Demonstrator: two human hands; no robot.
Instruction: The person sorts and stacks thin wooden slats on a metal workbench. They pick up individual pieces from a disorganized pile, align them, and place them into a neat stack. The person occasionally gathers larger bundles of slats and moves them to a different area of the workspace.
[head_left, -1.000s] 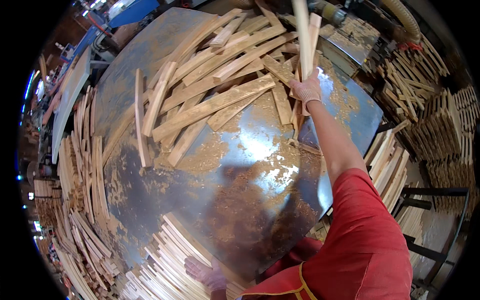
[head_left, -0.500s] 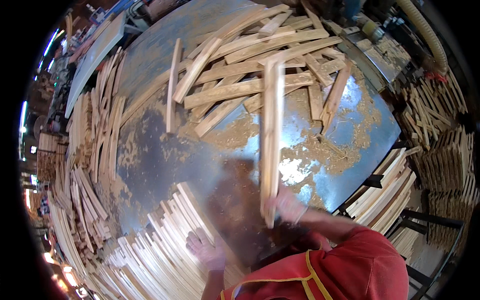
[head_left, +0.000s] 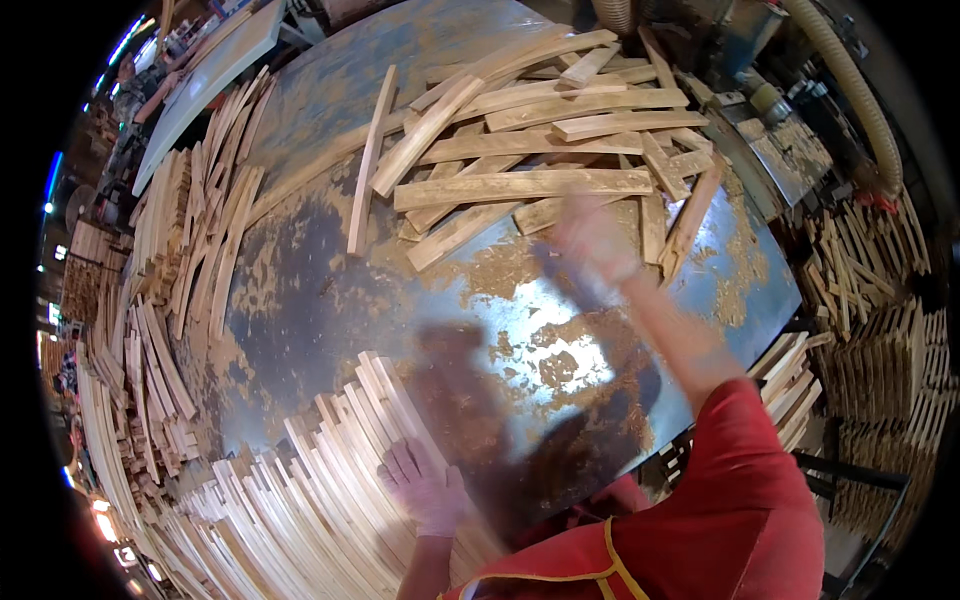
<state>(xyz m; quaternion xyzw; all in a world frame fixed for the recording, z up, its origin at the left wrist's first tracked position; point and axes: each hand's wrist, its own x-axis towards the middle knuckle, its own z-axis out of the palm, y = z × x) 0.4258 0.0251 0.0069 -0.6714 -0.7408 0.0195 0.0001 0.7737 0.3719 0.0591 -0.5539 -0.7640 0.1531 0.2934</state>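
My left hand (head_left: 425, 487), in a pale glove, lies with fingers spread on the right end of a row of light wooden strips (head_left: 320, 480) set side by side at the near left of the table. My right hand (head_left: 595, 240) reaches far forward, smeared by motion. It is just short of a loose heap of wooden strips (head_left: 525, 184) lying crisscross at the table's far side. Its fingers are too blurred to show whether they grip anything. A single strip (head_left: 371, 160) lies apart, left of the heap.
Sawdust and bright glare cover parts of the dark metal table (head_left: 330, 300). More strips are stacked along its left side (head_left: 165, 230). Strip stacks (head_left: 880, 350) and a ribbed hose (head_left: 850, 90) stand at the right.
My right hand has moved forward from the near edge to the heap; the upright strips it held no longer show in it. My left hand stays on the row.
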